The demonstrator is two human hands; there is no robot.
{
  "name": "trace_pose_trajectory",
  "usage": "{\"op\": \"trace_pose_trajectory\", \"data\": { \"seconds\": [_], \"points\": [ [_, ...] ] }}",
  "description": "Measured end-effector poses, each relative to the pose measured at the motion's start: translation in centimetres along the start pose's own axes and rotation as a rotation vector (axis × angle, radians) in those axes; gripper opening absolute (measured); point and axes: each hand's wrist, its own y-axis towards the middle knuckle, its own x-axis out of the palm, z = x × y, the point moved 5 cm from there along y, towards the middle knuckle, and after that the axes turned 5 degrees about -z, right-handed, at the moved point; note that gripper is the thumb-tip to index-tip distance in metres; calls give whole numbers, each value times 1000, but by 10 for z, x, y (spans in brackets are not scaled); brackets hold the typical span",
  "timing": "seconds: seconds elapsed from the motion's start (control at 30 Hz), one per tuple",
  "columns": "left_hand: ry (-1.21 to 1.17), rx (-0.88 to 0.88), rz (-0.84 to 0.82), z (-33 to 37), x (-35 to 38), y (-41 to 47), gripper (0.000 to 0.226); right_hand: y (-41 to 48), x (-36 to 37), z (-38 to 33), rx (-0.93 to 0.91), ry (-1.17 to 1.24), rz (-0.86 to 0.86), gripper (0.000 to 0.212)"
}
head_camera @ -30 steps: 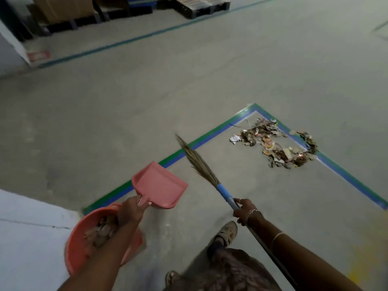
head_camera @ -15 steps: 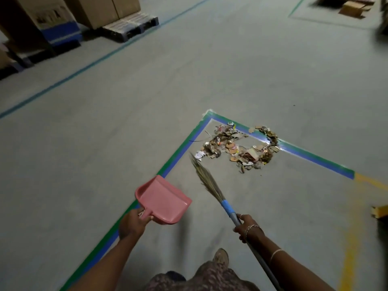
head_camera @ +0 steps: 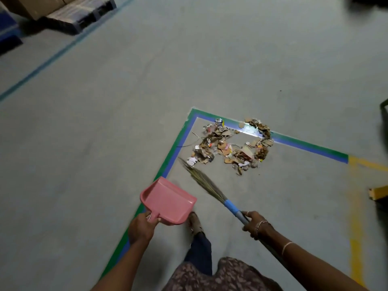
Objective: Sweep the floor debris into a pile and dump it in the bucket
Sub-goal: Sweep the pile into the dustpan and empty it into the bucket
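Left hand (head_camera: 141,228) grips the pink dustpan (head_camera: 168,201) handle; right hand (head_camera: 253,222) grips the grass broom (head_camera: 206,185) shaft. Debris pile (head_camera: 231,143) lies in the taped floor corner (head_camera: 194,114).

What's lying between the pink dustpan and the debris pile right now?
Head view: only the broom bristles cross the bare floor between the dustpan and the debris pile, their tip near the pile's edge.
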Motion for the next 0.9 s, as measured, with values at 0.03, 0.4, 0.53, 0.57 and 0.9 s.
{"op": "trace_pose_trajectory", "data": {
  "seconds": [0.03,0.4,0.53,0.57,0.9],
  "points": [
    [2,2,-9,3,-2,17,52,10,-3,-13,11,-8,-9,63],
    [109,10,-43,16,6,174,42,164,12,-144,40,133,-129,49],
    [158,2,-66,5,40,228,44,250,35,-159,70,209,-155,43],
    [173,7,-72,5,49,237,44,270,40,-160,86,234,-154,39],
    [167,70,-105,55,94,276,44,329,-6,-106,281,486,40,34]
  ]
}}
